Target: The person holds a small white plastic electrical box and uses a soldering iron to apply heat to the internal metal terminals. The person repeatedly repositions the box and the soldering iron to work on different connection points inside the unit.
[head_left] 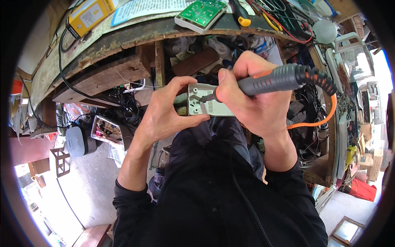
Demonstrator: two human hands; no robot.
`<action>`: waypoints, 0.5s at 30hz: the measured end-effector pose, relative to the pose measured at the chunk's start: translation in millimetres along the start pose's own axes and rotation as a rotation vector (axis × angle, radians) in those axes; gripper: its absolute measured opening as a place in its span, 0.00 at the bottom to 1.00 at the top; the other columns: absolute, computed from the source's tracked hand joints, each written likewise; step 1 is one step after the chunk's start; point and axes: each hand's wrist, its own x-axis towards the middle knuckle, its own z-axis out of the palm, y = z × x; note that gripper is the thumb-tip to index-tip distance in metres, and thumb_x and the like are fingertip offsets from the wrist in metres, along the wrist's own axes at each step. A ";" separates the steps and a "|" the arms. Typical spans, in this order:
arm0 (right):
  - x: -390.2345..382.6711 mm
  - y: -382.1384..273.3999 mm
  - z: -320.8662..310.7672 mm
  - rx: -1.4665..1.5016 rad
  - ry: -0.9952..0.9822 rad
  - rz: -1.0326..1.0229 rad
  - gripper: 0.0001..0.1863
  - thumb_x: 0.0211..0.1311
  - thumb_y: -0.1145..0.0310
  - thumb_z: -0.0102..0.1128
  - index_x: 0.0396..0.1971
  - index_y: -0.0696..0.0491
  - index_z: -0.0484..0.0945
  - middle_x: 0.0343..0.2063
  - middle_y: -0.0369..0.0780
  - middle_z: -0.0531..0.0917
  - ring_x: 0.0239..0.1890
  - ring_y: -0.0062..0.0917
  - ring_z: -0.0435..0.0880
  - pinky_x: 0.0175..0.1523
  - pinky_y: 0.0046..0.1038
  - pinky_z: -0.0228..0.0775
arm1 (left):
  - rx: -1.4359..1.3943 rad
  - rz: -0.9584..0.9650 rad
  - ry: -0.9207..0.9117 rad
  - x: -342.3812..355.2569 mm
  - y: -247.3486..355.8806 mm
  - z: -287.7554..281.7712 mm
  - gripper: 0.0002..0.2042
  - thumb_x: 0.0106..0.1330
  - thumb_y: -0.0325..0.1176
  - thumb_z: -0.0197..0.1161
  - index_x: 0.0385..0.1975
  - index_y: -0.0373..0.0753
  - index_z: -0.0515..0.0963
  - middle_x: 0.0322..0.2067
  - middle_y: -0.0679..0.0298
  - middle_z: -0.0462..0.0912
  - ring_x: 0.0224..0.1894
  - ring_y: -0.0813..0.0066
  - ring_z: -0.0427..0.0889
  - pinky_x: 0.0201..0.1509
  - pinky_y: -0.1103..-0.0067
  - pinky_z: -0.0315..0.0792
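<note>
My left hand [167,106] grips the left end of a small white plastic housing [220,108], thumb along the near edge and fingers at the far edge. The housing has slots and round posts inside. In my right hand [260,96] is a soldering iron [269,81] with a dark grey and orange handle, its fingers closed around the grip. The iron's tip reaches down to the inside of the housing, near the posts; whether it touches cannot be made out. An orange cord [314,124] runs from the iron's ribbed end. My right hand hides the housing's right end.
On the bench [135,35] ahead lie a green circuit board [203,14] in a white case, a screwdriver [242,18], a yellow box [88,18], printed paper and tangled wires. Cluttered shelves sit below its edge. A small box [108,131] and a dark rounded device [78,141] are at left.
</note>
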 end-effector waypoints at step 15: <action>-1.4 -0.3 0.0 -0.006 -0.019 0.015 0.15 0.61 0.78 0.69 0.17 0.56 0.73 0.14 0.32 0.77 0.17 0.09 0.70 0.21 0.20 0.56 | -0.011 -0.014 -0.010 -0.2 -1.4 0.8 0.37 0.48 0.29 0.84 0.60 0.30 0.73 0.49 0.56 0.86 0.52 0.76 0.83 0.60 0.76 0.76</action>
